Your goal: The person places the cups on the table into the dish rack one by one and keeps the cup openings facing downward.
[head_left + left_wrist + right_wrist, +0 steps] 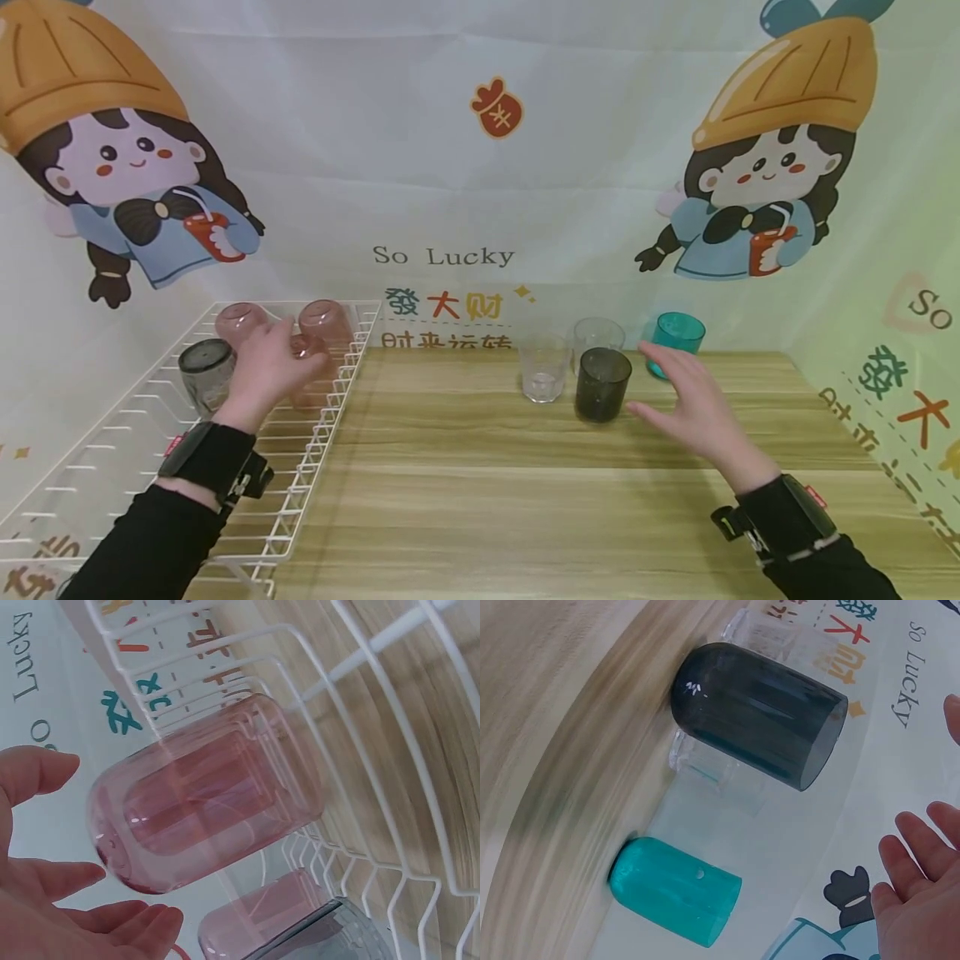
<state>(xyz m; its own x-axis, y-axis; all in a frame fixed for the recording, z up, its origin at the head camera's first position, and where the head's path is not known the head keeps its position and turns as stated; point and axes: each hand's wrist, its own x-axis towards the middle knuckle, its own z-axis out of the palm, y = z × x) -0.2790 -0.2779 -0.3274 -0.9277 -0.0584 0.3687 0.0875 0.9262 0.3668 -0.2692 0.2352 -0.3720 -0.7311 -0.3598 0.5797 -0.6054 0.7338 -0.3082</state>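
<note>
In the head view my left hand (272,367) is at a pink glass (307,392) that stands upside down in a white wire rack (318,450). The left wrist view shows the fingers spread near the base of this pink glass (202,802), with a gap between them and it. Two more pink glasses and a grey glass (206,375) stand upside down around the hand. My right hand (693,408), fingers and thumb apart, is just right of an upright dark grey glass (602,387) on the table. It holds nothing.
Behind the dark glass are two clear glasses, one of them (543,375) to its left. A teal glass (678,333) stands at the back, beyond my right hand. A printed cloth (435,167) hangs behind the wooden table (480,517).
</note>
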